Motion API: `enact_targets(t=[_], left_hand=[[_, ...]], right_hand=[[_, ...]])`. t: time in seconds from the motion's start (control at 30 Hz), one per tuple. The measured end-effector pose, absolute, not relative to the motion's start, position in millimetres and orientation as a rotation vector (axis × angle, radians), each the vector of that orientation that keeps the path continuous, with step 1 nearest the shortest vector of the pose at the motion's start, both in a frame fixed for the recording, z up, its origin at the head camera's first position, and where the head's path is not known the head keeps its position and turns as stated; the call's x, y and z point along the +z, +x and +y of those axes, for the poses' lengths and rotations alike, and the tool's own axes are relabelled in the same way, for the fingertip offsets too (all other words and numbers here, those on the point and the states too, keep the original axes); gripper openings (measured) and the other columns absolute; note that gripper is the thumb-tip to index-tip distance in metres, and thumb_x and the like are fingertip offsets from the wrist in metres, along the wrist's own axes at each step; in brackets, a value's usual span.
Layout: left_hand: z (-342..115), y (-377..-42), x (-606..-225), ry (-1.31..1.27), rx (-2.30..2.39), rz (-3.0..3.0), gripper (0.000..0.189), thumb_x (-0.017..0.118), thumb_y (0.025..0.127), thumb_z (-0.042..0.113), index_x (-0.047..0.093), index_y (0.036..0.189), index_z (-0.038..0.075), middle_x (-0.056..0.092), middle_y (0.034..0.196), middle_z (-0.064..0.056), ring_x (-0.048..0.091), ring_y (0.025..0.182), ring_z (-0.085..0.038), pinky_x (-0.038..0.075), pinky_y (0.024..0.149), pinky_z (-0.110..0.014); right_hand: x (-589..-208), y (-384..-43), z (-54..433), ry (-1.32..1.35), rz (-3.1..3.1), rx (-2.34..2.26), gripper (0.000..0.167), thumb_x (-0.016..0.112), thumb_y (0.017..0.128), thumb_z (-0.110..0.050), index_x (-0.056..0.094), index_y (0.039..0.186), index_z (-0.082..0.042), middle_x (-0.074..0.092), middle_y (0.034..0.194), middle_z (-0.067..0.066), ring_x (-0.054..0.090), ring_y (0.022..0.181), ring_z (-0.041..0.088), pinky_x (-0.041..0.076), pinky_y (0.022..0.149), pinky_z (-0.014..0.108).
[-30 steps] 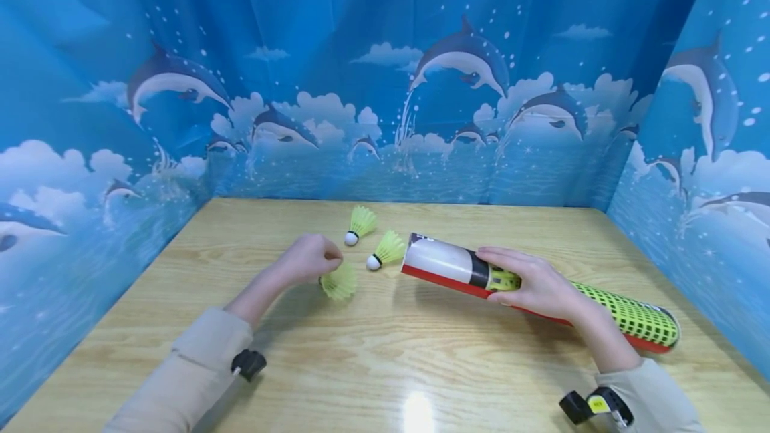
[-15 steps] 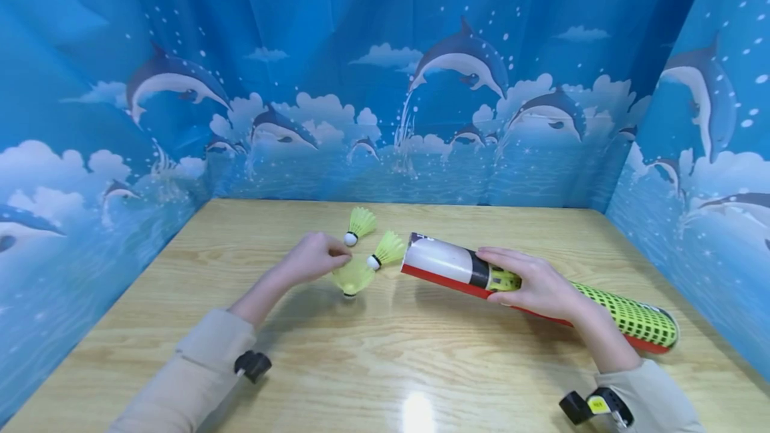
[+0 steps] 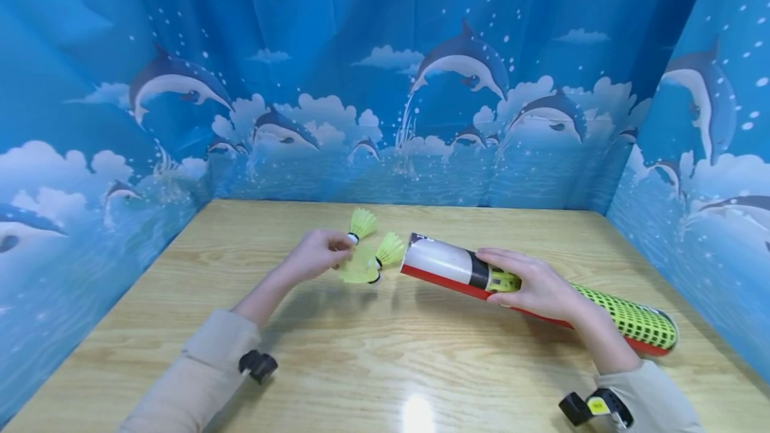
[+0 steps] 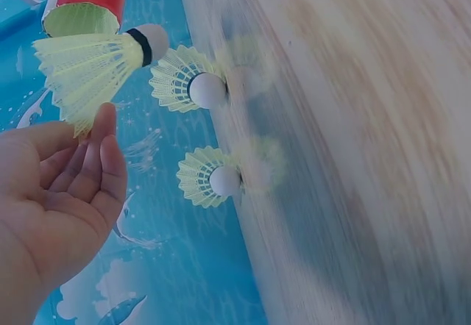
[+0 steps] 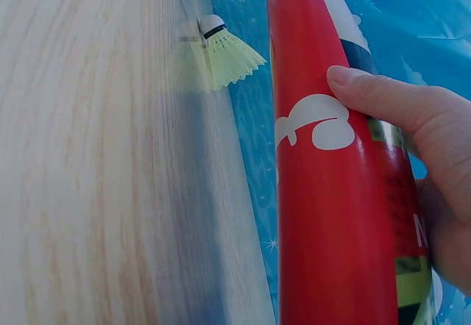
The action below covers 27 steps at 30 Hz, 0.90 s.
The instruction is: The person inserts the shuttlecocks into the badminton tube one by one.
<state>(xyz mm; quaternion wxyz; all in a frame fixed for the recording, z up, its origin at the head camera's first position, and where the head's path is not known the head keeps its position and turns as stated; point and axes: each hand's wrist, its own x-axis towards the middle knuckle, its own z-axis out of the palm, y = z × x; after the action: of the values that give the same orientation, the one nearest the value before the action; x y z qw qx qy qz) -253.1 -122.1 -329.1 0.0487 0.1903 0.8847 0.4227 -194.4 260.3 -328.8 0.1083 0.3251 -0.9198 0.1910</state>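
Note:
My left hand pinches a yellow shuttlecock by the edge of its skirt, a little above the table. In the left wrist view that shuttlecock has its white cork pointing away from the fingers, near the tube's open end. My right hand grips a shuttlecock tube, red, white, black and green, around its middle. The tube lies slanted, its open end raised toward the left. Two more shuttlecocks lie on the table beyond my left hand: one farther back, one beside the tube's mouth.
The wooden table stretches below both hands. Blue curtains printed with dolphins stand behind it and along both sides. Black cameras sit on each wrist, the left one and the right one.
The pinched shuttlecock has moved right and turned, its cork swinging from the left past the near side to the right, toward the tube. The right hand and tube stay about still.

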Motion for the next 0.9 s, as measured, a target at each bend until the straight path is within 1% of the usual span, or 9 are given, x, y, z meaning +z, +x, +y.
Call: enact_targets(t=[0.2, 0.47, 0.63, 0.9], left_hand=[[-118, -254, -329, 0.525, 1.385, 2.671, 0.027, 0.062, 0.088, 0.007, 0.063, 0.112, -0.004, 0.066, 0.095, -0.013, 0.062, 0.076, -0.018, 0.054, 0.072, -0.041], [-111, -256, -327, 0.449, 1.515, 2.642, 0.022, 0.062, 0.087, 0.009, 0.066, 0.106, -0.002, 0.067, 0.095, -0.013, 0.062, 0.073, -0.017, 0.052, 0.075, -0.044], [-105, -257, -327, 0.444, 1.585, 2.628, 0.021, 0.063, 0.086, 0.009, 0.066, 0.103, -0.003, 0.068, 0.092, -0.012, 0.062, 0.071, -0.017, 0.052, 0.077, -0.045], [-91, -260, -330, 0.490, 1.664, 2.575, 0.019, 0.063, 0.084, 0.002, 0.065, 0.100, -0.008, 0.066, 0.090, -0.015, 0.062, 0.069, -0.017, 0.054, 0.073, -0.042]], right_hand=[[-329, -195, 261, 0.965, -2.698, 0.558, 0.071, 0.082, 0.070, -0.024, 0.050, 0.133, -0.013, 0.049, 0.133, 0.015, 0.052, 0.112, 0.031, 0.048, 0.081, 0.046], [-330, -195, 261, 0.978, -2.687, 0.553, 0.071, 0.082, 0.069, -0.023, 0.051, 0.133, -0.013, 0.050, 0.132, 0.014, 0.052, 0.113, 0.031, 0.048, 0.081, 0.047], [-331, -197, 261, 0.996, -2.674, 0.537, 0.071, 0.082, 0.070, -0.024, 0.051, 0.133, -0.013, 0.051, 0.132, 0.014, 0.053, 0.112, 0.031, 0.048, 0.080, 0.046], [-331, -199, 260, 1.027, -2.656, 0.547, 0.072, 0.082, 0.069, -0.025, 0.051, 0.133, -0.013, 0.051, 0.132, 0.013, 0.053, 0.113, 0.031, 0.049, 0.080, 0.045]])
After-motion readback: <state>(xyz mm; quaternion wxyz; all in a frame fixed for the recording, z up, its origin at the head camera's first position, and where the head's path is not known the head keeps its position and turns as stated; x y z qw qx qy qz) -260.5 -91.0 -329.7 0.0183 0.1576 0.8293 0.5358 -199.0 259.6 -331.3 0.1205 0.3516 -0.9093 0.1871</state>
